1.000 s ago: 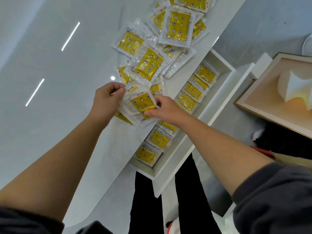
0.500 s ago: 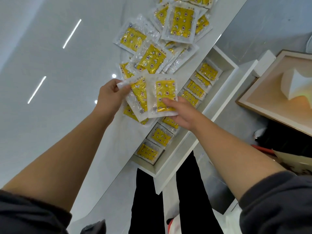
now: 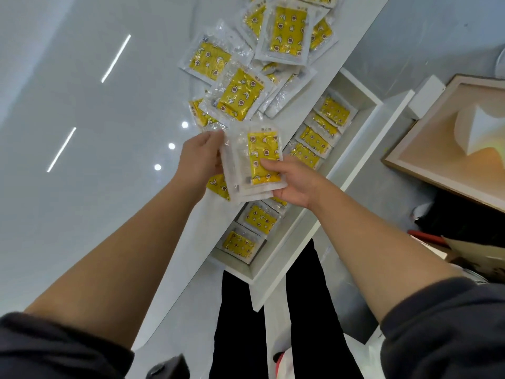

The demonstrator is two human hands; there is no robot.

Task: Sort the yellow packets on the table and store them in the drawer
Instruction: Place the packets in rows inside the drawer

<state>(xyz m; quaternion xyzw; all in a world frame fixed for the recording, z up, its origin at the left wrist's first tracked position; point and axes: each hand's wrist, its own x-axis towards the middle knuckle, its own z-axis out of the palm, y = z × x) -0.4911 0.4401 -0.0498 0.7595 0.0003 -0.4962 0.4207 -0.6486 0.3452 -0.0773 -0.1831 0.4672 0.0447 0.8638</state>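
A small stack of yellow packets (image 3: 259, 157) in clear wrappers is held upright between both hands, just above the table's front edge. My left hand (image 3: 200, 160) grips the stack's left side. My right hand (image 3: 293, 181) holds its lower right corner, thumb on the front packet. Several more loose packets (image 3: 240, 95) lie in a heap on the white table (image 3: 90, 132) behind the stack. The open white drawer (image 3: 363, 127) below the table edge holds a row of packets (image 3: 314, 139) lying flat.
A light wooden frame (image 3: 451, 181) with a white folded shape inside stands at the right. Dark objects and a red item sit below it on the floor. My legs in black trousers (image 3: 240, 318) stand in front of the drawer.
The two fanned packets have been squared together into one stack, and both hands have shifted a little to close on its sides.
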